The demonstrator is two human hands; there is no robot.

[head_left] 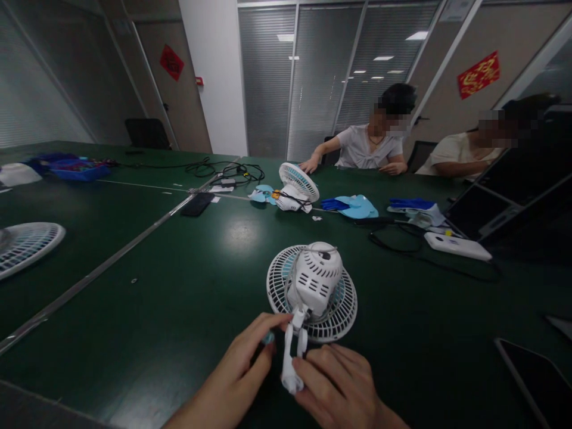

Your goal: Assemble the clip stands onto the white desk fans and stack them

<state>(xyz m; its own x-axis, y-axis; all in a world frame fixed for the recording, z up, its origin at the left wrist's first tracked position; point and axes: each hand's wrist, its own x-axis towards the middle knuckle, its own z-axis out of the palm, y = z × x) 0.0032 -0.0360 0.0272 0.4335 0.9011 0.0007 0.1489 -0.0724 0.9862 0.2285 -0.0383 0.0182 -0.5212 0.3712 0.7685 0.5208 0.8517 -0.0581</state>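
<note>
A small white fan (319, 286) lies face down on the green table, its round grille (277, 286) underneath and its slotted motor housing (315, 277) upward. A white clip-like base (290, 357) extends from the housing toward me. My right hand (339, 381) is closed on the near end of this base, thumb and fingers pinching it. My left hand (243, 363) is at the base's left, its index fingertip touching near the joint with the housing. A small light-blue piece (268, 338) shows between its curled fingers; its kind cannot be made out.
Across the table stands another white fan (297, 187), beside light-blue blades (357, 207) and black cables (208, 168). Two people sit on the far side. A white power bank-like box (458, 245) and a phone (536, 375) lie right; a grille (33, 244) and blue tray (80, 170) lie left.
</note>
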